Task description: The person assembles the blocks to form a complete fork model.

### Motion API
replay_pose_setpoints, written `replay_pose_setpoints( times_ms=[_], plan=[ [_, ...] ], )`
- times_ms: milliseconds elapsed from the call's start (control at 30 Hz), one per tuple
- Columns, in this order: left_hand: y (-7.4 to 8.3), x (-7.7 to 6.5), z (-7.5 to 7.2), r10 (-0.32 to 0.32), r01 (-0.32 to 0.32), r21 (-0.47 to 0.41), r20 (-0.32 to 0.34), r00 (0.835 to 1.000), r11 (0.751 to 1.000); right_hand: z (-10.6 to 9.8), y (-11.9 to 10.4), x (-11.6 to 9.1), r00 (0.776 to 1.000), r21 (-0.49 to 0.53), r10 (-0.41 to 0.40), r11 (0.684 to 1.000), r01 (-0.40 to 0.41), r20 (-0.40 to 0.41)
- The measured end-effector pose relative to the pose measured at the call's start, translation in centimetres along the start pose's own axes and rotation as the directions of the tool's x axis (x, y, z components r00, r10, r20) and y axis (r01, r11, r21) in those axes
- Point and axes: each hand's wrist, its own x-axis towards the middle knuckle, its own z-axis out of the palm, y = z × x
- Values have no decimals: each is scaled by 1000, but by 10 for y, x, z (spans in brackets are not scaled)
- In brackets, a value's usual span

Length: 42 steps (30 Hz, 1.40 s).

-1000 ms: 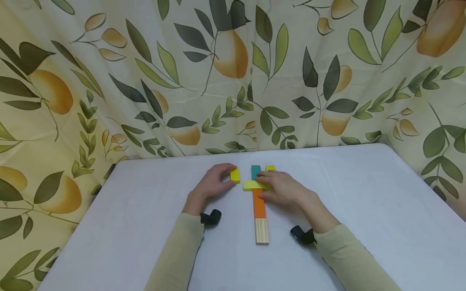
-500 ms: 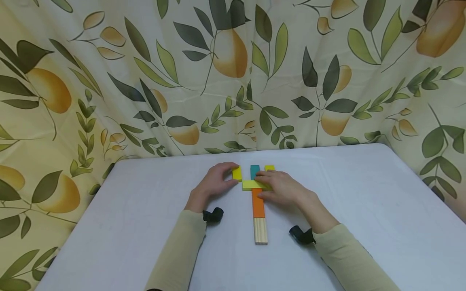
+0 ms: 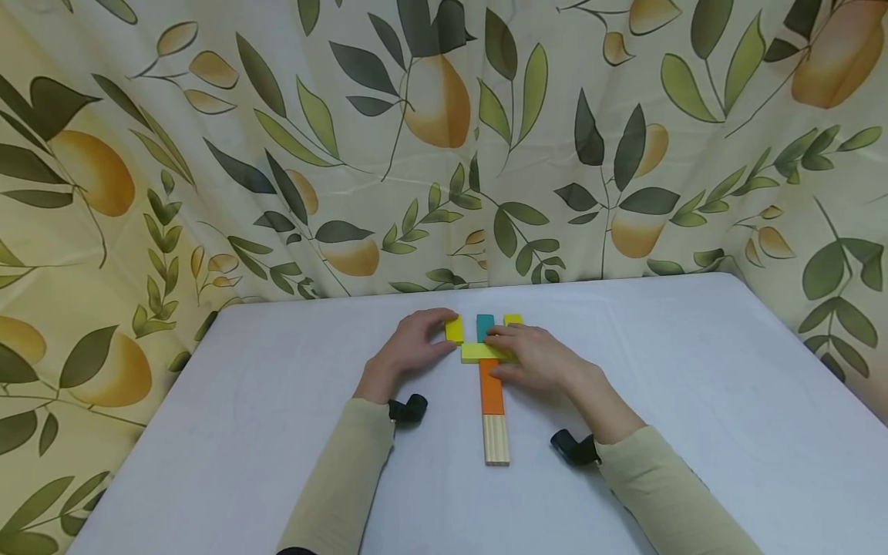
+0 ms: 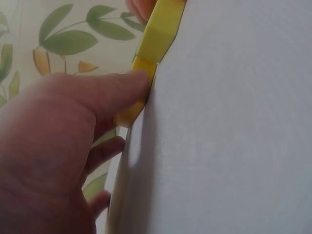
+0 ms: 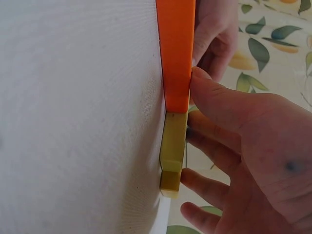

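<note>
My left hand (image 3: 408, 347) pinches a small yellow block (image 3: 454, 330) between thumb and fingers. In the left wrist view this yellow block (image 4: 126, 117) meets the end of a lime block (image 4: 161, 31). The lime block (image 3: 479, 353) lies crosswise on the table, and my right hand (image 3: 537, 358) rests over its right part with fingers fairly straight. Behind it stand a teal block (image 3: 485, 327) and a second yellow block (image 3: 512, 318), partly hidden by the right hand. An orange block (image 3: 492, 391) runs toward me from the lime one, followed by a striped wooden block (image 3: 496, 441).
A white cloth covers the table (image 3: 208, 432). Behind its far edge hangs a curtain (image 3: 444, 223) printed with leaves and fruit. Each wrist carries a small black camera, the left camera (image 3: 409, 409) and the right camera (image 3: 574, 448).
My left hand has moved slightly right with the yellow block, closing the gap to the lime block. The right hand has stayed in place over the blocks.
</note>
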Motion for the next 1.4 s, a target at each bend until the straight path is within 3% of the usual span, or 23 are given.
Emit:
replay_pose_setpoints(
  times_ms=[267,500,700,1400],
  plan=[
    [2,1,0,9,-9,13,5,1000,1000,-1,0,0,1000,-1,7,1000,-7,6],
    [0,-1,0,-9,8,-42,-4,1000,999,0,-1,1,1000,2,17,1000,-17,21],
    [-1,-1,-2,19,-22,-83,-39,999,996,0,-1,1,1000,-2,20,1000,-20,21],
    [0,4,2,15,-15,-32,-18,1000,999,-1,0,1,1000,-5,19,1000,-19,24]
  ],
)
